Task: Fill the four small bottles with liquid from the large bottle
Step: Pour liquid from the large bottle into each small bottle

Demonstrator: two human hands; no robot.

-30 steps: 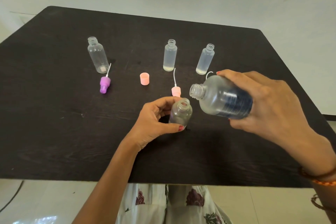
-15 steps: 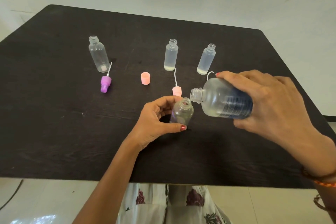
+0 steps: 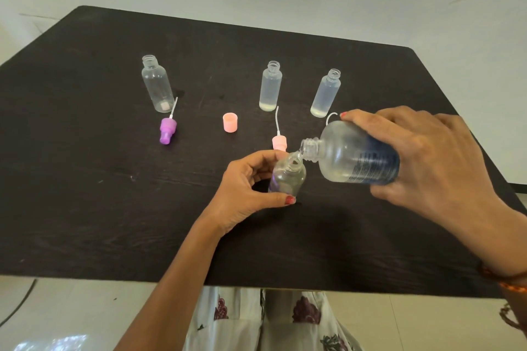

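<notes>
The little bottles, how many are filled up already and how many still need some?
None looks full. The two far right bottles each hold a thin layer at the bottom. The right hand tips the large bottle into the near bottle, which the left hand grips. The far left bottle looks empty.

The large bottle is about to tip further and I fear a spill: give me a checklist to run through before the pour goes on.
1. Large bottle gripped by the right hand: ok.
2. Small bottle steadied by the left hand: ok.
3. Large bottle's mouth at the small bottle's open neck: ok.
4. Small bottle upright: not ok, it tilts.
5. Liquid level in the small bottle: cannot tell.
6. Pink sprayer close behind the small bottle, out of the pour's path: cannot tell.
</notes>
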